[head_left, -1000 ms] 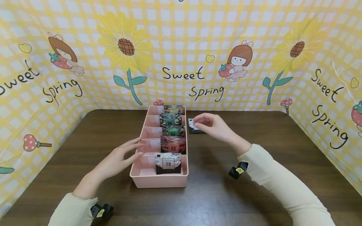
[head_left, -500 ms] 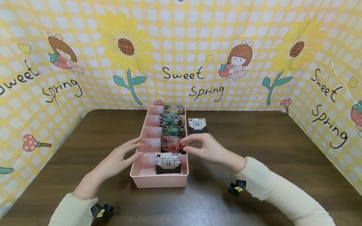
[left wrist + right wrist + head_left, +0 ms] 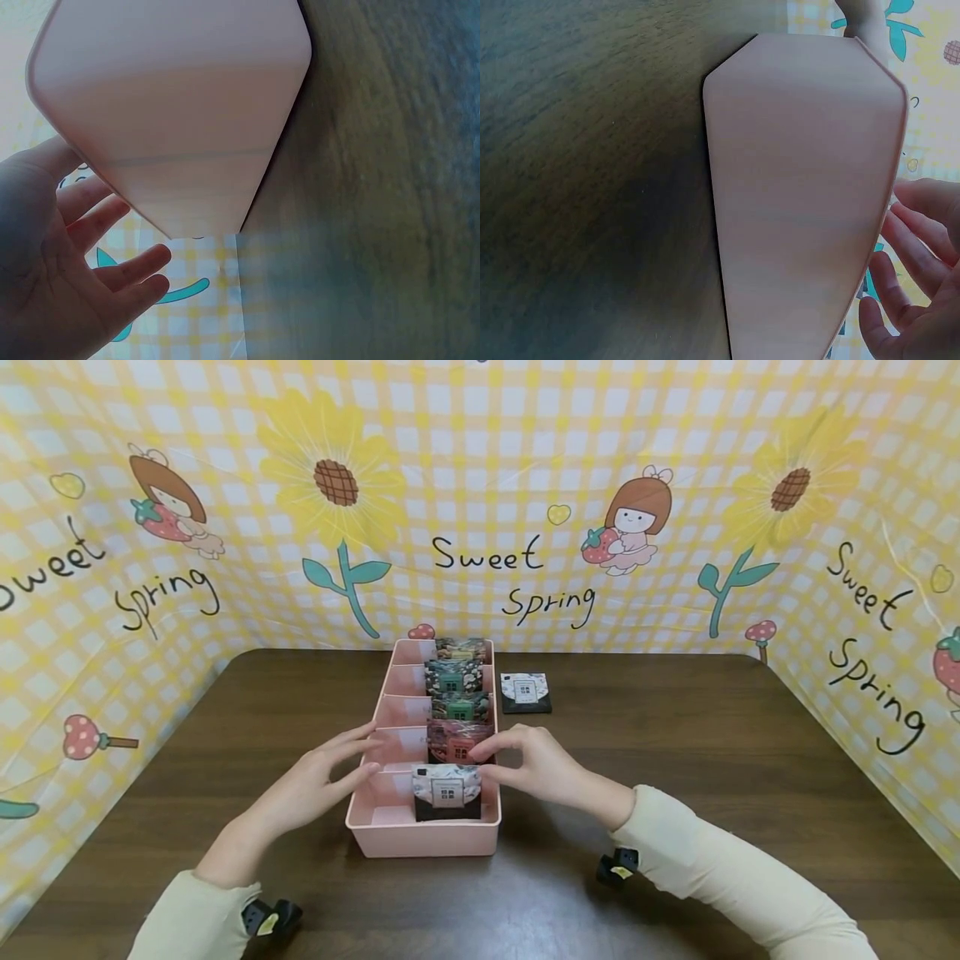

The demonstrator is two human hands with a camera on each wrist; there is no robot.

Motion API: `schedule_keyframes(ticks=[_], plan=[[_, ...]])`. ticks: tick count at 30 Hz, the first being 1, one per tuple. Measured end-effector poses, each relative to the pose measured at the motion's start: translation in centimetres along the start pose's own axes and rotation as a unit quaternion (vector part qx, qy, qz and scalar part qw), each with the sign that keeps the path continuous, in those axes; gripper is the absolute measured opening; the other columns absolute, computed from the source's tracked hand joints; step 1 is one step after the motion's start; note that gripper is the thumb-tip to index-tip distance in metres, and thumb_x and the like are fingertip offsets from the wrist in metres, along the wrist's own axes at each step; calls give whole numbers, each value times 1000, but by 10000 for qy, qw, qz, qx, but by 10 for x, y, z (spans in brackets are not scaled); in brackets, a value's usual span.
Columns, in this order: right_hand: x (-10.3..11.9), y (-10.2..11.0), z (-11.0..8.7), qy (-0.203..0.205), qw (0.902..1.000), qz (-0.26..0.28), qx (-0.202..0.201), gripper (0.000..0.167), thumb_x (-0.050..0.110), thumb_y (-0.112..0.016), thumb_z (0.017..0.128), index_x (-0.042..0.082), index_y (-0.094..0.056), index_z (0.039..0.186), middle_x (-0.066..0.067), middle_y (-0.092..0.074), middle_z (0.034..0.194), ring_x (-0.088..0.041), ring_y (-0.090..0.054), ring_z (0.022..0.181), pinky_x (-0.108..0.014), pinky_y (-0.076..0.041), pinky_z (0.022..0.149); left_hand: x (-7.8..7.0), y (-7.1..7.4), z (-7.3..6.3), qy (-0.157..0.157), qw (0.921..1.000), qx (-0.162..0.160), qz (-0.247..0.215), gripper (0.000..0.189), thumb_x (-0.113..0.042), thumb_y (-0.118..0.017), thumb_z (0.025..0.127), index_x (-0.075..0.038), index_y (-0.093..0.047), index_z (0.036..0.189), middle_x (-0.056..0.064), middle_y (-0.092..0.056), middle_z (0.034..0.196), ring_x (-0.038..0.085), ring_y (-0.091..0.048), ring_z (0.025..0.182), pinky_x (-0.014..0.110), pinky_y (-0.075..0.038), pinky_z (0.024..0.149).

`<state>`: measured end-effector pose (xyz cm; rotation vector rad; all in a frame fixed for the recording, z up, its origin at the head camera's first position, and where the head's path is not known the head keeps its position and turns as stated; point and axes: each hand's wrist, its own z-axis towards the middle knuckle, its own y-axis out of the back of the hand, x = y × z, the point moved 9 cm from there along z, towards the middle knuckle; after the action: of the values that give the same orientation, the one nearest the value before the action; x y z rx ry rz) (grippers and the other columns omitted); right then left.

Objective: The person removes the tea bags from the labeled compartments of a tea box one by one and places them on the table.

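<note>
In the head view, a pink divided box (image 3: 423,842) stands lengthwise between the hands, with patterned sachets upright in its compartments. The left hand (image 3: 303,789) rests its spread fingertips at the box's left rim, fingers fairly straight. At the right rim, the right hand (image 3: 543,766) reaches over the wall. Its thumb tip is at the upper right corner of the front white-and-black sachet (image 3: 447,793), its index fingertip in front of the red sachet (image 3: 448,745). The right wrist view shows the right hand (image 3: 922,262) with fingers loosely bent along the rim, tips partly hidden.
Another white-and-black sachet (image 3: 526,692) lies on the dark wooden table (image 3: 637,710), right of the box's far end. Behind the red sachet stand green ones (image 3: 459,706) and others in dark patterns. A yellow checked cloth (image 3: 480,485) hangs around the table's back and sides.
The right hand has left the loose white-and-black sachet on the table and come toward me to the front compartments' right rim. The left hand and the box have stayed in place.
</note>
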<state>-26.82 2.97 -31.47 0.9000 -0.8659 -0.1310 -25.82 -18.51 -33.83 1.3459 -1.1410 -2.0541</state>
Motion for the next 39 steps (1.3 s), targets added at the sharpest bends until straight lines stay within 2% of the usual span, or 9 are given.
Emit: schedule_keyframes(ticks=[8, 14, 18, 27, 33, 39], plan=[[-2, -5, 2, -14, 9995, -304, -4, 17, 14, -69, 83, 12, -74, 99, -1, -73, 96, -15, -59, 90, -26, -47, 79, -2, 1, 1, -8, 10000, 12, -5, 39, -30, -53, 95, -10, -55, 129, 17, -38, 147, 40, -37, 133, 59, -34, 104], [-6, -6, 2, -317, 9991, -278, -26, 12, 15, -69, 84, 13, -75, 94, 1, -72, 86, -17, -56, 87, -26, -45, 74, -1, 1, 1, 22, 10000, 24, -7, 40, -30, -53, 95, -9, -55, 129, 17, -37, 147, 40, -37, 134, 59, -34, 104], [-6, -3, 1, -446, 9985, -233, -198, 10, 16, -69, 84, 14, -76, 91, 2, -73, 84, -15, -58, 85, -23, -44, 72, -1, 0, 1, -9, 10000, 3, 14, 40, -30, -53, 95, -8, -55, 129, 16, -38, 147, 40, -37, 134, 59, -34, 104], [-5, 7, 0, -451, 9975, 35, -548, 11, 15, -68, 85, 11, -76, 91, -4, -74, 90, -14, -64, 83, -17, -45, 66, 0, 0, 2, -79, 9999, -56, 35, 39, -29, -54, 95, -9, -56, 128, 16, -39, 147, 39, -38, 133, 58, -34, 104], [-2, 15, 0, -476, 9963, 27, -715, 10, 15, -69, 84, 11, -75, 91, -3, -74, 91, -14, -66, 89, -24, -53, 75, -1, 0, 2, -139, 9998, -91, 57, 38, -27, -54, 95, -8, -57, 127, 17, -40, 146, 39, -39, 132, 57, -35, 104], [4, 27, -2, -432, 9949, 129, -901, 11, 14, -68, 85, 10, -75, 92, -3, -74, 91, -16, -66, 94, -35, -54, 86, -1, 0, 1, -142, 9998, -102, 77, 38, -27, -55, 94, -8, -57, 127, 17, -41, 145, 39, -40, 132, 57, -36, 103]])
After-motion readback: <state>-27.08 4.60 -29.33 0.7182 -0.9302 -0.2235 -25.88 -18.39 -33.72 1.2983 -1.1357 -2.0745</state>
